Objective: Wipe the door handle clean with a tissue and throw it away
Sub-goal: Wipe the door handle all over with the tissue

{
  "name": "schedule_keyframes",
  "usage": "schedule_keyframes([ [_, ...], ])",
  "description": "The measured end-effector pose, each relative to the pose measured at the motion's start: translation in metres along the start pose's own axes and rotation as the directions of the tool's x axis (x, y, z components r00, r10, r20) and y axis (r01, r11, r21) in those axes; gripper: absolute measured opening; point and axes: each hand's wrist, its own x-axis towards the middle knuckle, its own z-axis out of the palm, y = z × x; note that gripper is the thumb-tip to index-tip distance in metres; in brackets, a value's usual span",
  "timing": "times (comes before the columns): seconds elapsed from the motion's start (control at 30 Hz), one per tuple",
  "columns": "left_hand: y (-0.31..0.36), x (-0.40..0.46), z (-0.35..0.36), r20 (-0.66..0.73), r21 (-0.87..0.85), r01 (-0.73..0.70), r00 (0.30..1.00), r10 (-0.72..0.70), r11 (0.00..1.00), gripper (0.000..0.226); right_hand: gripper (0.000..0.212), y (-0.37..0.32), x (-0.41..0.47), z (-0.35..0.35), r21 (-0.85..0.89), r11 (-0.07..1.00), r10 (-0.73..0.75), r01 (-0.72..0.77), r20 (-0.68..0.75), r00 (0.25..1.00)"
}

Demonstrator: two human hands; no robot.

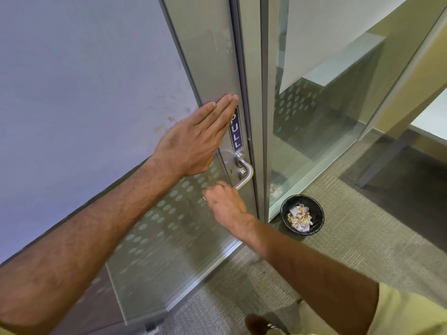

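Note:
The silver lever door handle (244, 169) sits on the metal door stile below a blue PULL sticker (236, 131). My left hand (193, 139) lies flat and open against the door just above the handle, fingers pointing up and right. My right hand (223, 201) is closed in a fist around the handle's free lower end. A tiny white speck shows at the fist's left edge; I cannot tell whether it is a tissue. A small black bin (316, 211) stands on the carpet to the right of the door, with crumpled stained tissues (300, 217) inside.
The frosted glass door (96, 93) fills the left side. A fixed glass panel (314, 117) with a metal frame stands to the right of it. Grey carpet (350, 250) covers the floor, and my shoe (258, 325) shows at the bottom.

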Motion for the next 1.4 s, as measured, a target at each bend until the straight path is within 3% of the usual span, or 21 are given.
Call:
schedule_keyframes([
  [0.13, -0.001, 0.0, -0.001, 0.006, 0.007, 0.008, 1.0, -0.008, 1.0, 0.079, 0.014, 0.016, 0.02, -0.019, -0.005, 0.981, -0.19, 0.193, 0.157, 0.969],
  [0.27, 0.0, 0.0, 0.001, -0.016, 0.003, 0.01, 1.0, -0.01, 1.0, 0.078, 0.017, 0.032, 0.03, -0.005, -0.004, 0.926, -0.368, 0.378, 0.215, 0.905],
  [0.4, -0.001, -0.001, 0.001, -0.01, 0.019, -0.003, 1.0, 0.003, 1.0, 0.077, 0.024, 0.064, 0.009, 0.012, 0.045, 0.839, -0.54, 0.542, -0.053, 0.84],
  [0.53, -0.001, -0.001, 0.002, -0.01, 0.025, -0.009, 1.0, 0.009, 1.0, 0.075, 0.038, 0.071, -0.028, 0.014, -0.06, 0.789, -0.594, 0.611, -0.327, 0.735],
  [0.63, 0.0, 0.0, 0.002, -0.012, 0.022, -0.013, 1.0, 0.013, 1.0, 0.075, 0.026, 0.097, -0.041, 0.02, -0.053, 0.83, -0.523, 0.556, -0.425, 0.739],
  [0.73, -0.002, 0.0, 0.0, 0.003, 0.024, 0.0, 1.0, 0.0, 1.0, 0.077, 0.023, 0.136, -0.037, 0.007, 0.062, 0.955, -0.224, 0.291, -0.495, 0.84],
  [0.8, -0.001, 0.0, 0.001, 0.021, 0.025, -0.001, 1.0, 0.001, 1.0, 0.076, 0.019, 0.149, -0.032, -0.007, 0.206, 0.97, 0.006, 0.129, -0.55, 0.835],
  [0.87, -0.001, 0.0, 0.001, 0.028, 0.022, 0.005, 1.0, -0.006, 1.0, 0.077, 0.013, 0.15, -0.026, -0.02, 0.546, 0.837, 0.301, 0.041, -0.522, 0.798],
  [0.93, -0.001, 0.0, 0.002, 0.034, 0.017, 0.006, 0.999, -0.006, 1.0, 0.077, 0.015, 0.145, -0.021, -0.026, 0.826, 0.561, 0.52, -0.046, -0.309, 0.796],
  [0.97, -0.001, -0.001, 0.001, 0.037, 0.017, 0.004, 0.999, -0.005, 1.0, 0.077, 0.017, 0.143, -0.018, -0.025, 0.888, 0.454, 0.553, -0.076, -0.213, 0.806],
  [1.13, -0.001, 0.0, 0.001, 0.029, 0.006, 0.009, 1.0, -0.009, 1.0, 0.078, 0.021, 0.138, 0.002, -0.016, 0.987, 0.115, 0.515, -0.112, 0.038, 0.857],
  [1.27, 0.0, 0.0, 0.001, 0.003, 0.022, 0.008, 1.0, -0.008, 1.0, 0.078, 0.021, 0.141, 0.002, -0.008, 0.985, 0.024, 0.432, -0.171, 0.144, 0.891],
  [1.3, 0.0, 0.0, 0.001, 0.009, 0.027, 0.009, 1.0, -0.01, 1.0, 0.078, 0.021, 0.142, -0.001, -0.006, 0.983, -0.03, 0.439, -0.178, 0.173, 0.882],
  [1.4, -0.001, -0.001, 0.0, 0.025, 0.037, 0.012, 1.0, -0.013, 0.999, 0.078, 0.019, 0.138, -0.015, 0.016, 0.927, -0.321, 0.476, -0.194, 0.335, 0.813],
])
